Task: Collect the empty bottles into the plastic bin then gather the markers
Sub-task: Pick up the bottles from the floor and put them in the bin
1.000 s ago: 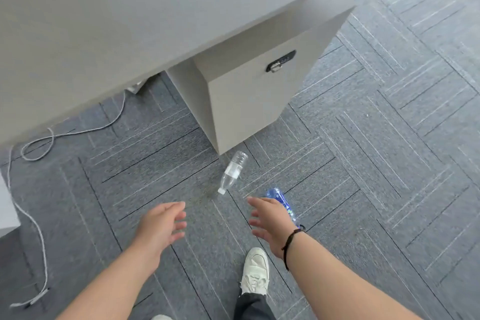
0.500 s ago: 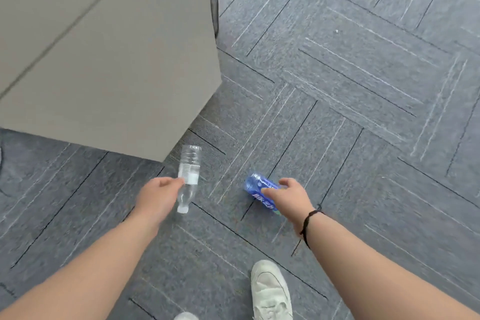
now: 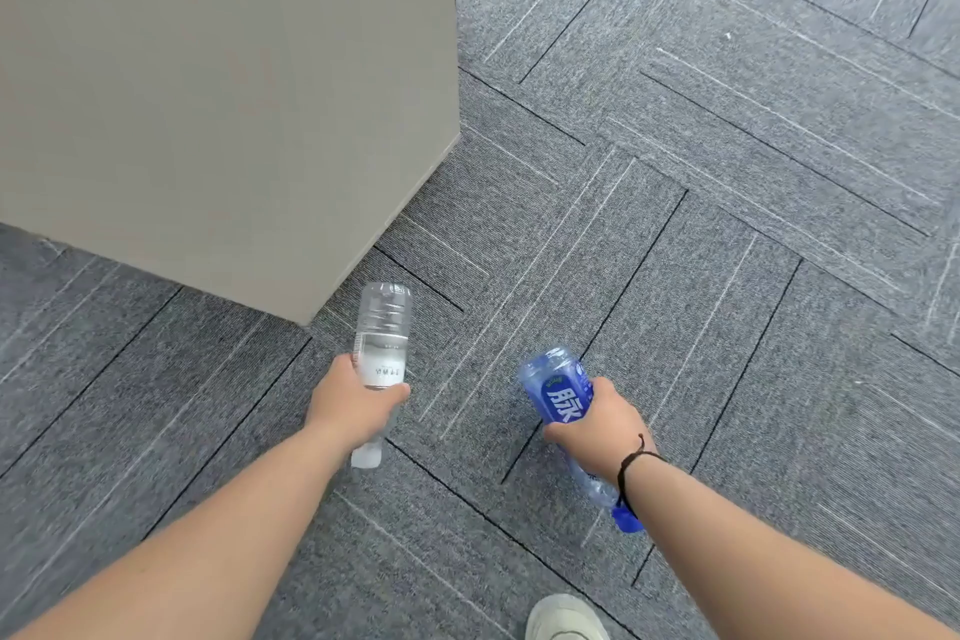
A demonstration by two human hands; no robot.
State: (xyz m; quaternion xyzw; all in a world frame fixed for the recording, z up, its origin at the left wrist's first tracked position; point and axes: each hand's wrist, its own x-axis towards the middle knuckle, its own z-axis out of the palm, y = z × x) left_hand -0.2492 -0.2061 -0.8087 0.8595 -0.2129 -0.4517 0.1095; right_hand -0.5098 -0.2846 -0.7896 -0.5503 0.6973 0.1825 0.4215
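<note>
A clear empty bottle (image 3: 383, 333) with a white label is gripped around its lower half by my left hand (image 3: 352, 403); its white cap points back toward me. A blue-labelled empty bottle (image 3: 558, 387) is held by my right hand (image 3: 602, 424), blue cap toward me under the wrist. Both bottles are lifted just above the grey carpet, bases pointing away from me. No plastic bin and no markers are in view.
A grey cabinet (image 3: 223, 94) fills the upper left, its corner close to the clear bottle. Grey patterned carpet (image 3: 727, 224) spreads to the right. My white shoe (image 3: 566, 618) is at the bottom edge.
Both hands went from reaching open to closing around the bottles and lifting them off the carpet. The view has moved closer to the floor and the cabinet.
</note>
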